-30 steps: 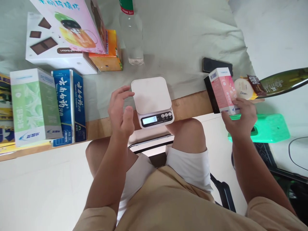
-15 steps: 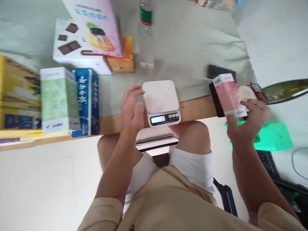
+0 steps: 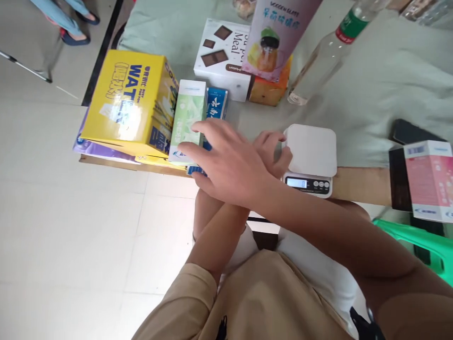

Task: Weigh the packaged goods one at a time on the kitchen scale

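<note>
My right hand (image 3: pixel 230 160) crosses over my left forearm, its fingers spread at the lower part of a light green carton (image 3: pixel 191 106); I cannot tell if they touch it. Behind that carton stands a blue box (image 3: pixel 216 101), partly hidden by the fingers. My left hand (image 3: pixel 272 153), loosely curved with thumb and fingers apart, rests at the left edge of a white kitchen scale (image 3: pixel 313 148) with a lit display. A pink carton (image 3: pixel 428 179) stands at the far right, apart from both hands.
A big yellow box (image 3: pixel 123 99) stands left of the green carton. Behind are a white chocolate-pictured box (image 3: pixel 219 61), a pink box (image 3: pixel 279 38), an orange box (image 3: pixel 265 94) and a clear bottle (image 3: pixel 322 61). A phone (image 3: pixel 414 132) and green stool (image 3: pixel 417 241) are right. Someone's legs (image 3: pixel 63 19) show top left.
My right hand has let go of the pink carton and swung left across my left arm to the green carton. My left hand stays by the scale. The view has turned left.
</note>
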The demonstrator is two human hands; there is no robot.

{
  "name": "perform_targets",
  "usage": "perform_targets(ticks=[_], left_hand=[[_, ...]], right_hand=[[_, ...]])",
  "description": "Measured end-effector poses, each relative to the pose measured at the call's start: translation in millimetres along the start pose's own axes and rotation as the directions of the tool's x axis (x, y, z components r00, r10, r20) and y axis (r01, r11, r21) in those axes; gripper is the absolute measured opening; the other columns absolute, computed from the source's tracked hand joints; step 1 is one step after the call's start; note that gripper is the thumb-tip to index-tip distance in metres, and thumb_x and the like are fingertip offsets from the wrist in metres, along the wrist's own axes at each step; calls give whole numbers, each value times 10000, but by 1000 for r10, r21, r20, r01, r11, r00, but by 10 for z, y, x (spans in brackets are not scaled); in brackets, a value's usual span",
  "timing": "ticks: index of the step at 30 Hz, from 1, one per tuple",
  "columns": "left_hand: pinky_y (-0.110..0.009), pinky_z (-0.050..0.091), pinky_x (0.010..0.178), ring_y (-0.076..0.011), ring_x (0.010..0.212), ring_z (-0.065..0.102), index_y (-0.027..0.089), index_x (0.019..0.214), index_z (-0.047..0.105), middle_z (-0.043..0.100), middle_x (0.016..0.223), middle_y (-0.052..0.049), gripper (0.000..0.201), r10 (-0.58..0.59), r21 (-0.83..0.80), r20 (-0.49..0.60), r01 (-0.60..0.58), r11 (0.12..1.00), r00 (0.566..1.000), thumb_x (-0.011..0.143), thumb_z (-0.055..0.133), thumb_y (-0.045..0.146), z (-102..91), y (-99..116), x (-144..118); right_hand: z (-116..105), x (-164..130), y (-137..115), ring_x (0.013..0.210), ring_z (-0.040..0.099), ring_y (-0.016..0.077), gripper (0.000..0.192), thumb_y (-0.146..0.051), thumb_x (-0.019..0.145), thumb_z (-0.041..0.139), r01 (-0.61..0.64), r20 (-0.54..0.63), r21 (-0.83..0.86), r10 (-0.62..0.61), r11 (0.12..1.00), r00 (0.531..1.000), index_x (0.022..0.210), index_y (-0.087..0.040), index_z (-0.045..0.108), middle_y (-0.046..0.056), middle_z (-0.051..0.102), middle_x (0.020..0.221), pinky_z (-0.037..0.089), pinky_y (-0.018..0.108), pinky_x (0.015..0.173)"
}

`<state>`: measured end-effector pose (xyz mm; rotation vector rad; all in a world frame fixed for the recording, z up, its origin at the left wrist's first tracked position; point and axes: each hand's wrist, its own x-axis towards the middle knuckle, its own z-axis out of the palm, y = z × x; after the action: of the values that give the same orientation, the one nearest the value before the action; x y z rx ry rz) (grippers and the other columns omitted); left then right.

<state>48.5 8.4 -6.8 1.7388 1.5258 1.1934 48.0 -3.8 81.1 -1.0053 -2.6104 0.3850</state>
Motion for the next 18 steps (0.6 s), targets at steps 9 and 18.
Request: perform_targets(ticks=[9,18], left_hand=[[-365,571,1005,-223,1128,704,193,1058,672,725,1228,-111,121,19,-140,-16,-21,990,1000,1006,586,261,-124,48,-41],[-375,564,1033,-216,1107,707,207,1017,664,712,1210,-88,82,6,-72,6,-5,997,1000,998,628,278,-70,34,-47]], right_hand=[[339,203,-122,1587,430,386,390,-180,977,619,-30,65,-32,32,999,997,1343,-313,632,97,500,1640,629,599,1101],[421,173,-48,1578,424,475,457,-144,948,567,-254,-54,-78,250,964,967,1386,-265,615,182,413,1680,650,560,952]])
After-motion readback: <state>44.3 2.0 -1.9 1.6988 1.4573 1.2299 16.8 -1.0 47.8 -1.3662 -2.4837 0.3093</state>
